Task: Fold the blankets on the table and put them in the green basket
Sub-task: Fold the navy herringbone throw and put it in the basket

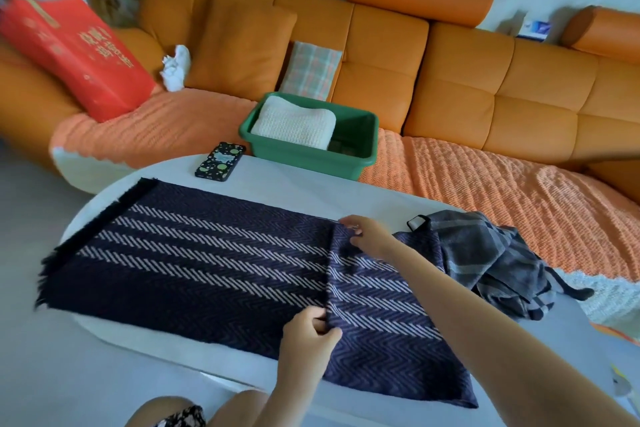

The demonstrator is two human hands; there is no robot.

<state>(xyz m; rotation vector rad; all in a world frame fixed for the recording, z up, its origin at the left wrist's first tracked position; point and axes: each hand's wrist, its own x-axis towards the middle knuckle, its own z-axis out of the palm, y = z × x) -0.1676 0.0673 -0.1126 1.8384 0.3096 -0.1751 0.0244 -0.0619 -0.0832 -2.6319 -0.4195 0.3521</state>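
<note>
Blanket (194,253) is dark navy with pale zigzag stripes, lying flat on the table (294,184). Left hand (310,334) and right hand (365,236) each pinch its creased fold.

Dark herringbone blanket (194,253) lies spread flat across the white table (294,184), centre of frame, its right portion doubled over along a crease. Left hand (308,333) pinches the crease at the near edge and right hand (365,234) pinches it at the far edge. A grey plaid blanket (491,253) lies crumpled at right; the green basket (311,156), upper centre on the sofa (450,80), holds a folded white blanket (294,123).
</note>
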